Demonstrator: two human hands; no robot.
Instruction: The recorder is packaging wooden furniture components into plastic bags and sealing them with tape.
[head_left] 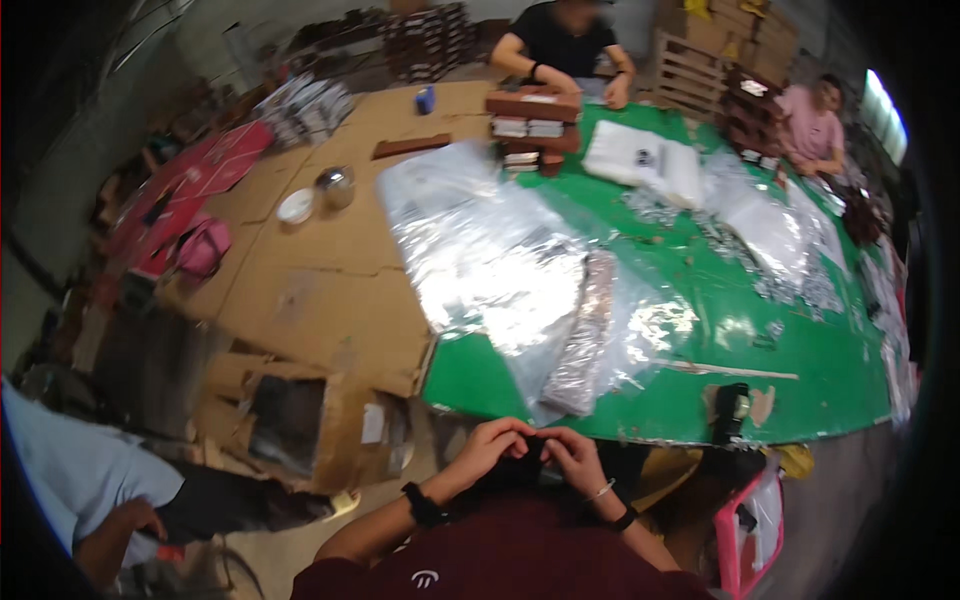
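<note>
"While both my hands meet just short of the table (468,372), I take this for close fingertip work; the next move, I'd judge, calls for steady tips and small motions."

"How do the fingers stand?"

"My left hand (490,445) has its fingers curled inward, the tips drawn together. Facing it, my right hand (578,460) bends thumb and forefinger toward the same spot. Whether they pinch anything I can't tell: only darkness shows between the tips."

"And what lies nearest?"

"Ahead of my left fingers, clear plastic sheets (490,265) spread away over the table. At their right, just beyond my fingertips, a long bundle in shiny clear wrap (583,335) slants away from me, apparently untouched."

"What can't you make out?"

"Far left of my fingers, a person in light blue (75,465) is cut off by the dark rim. Nearer on that side, a carton (345,420) holds something dark I can't name. The bundle's contents are lost in glare. Well to the right of my fingers, a black thing (731,412) at the table's edge is too blurred to identify, and what fills the pink-edged bag (762,530) below it is unclear."
</note>
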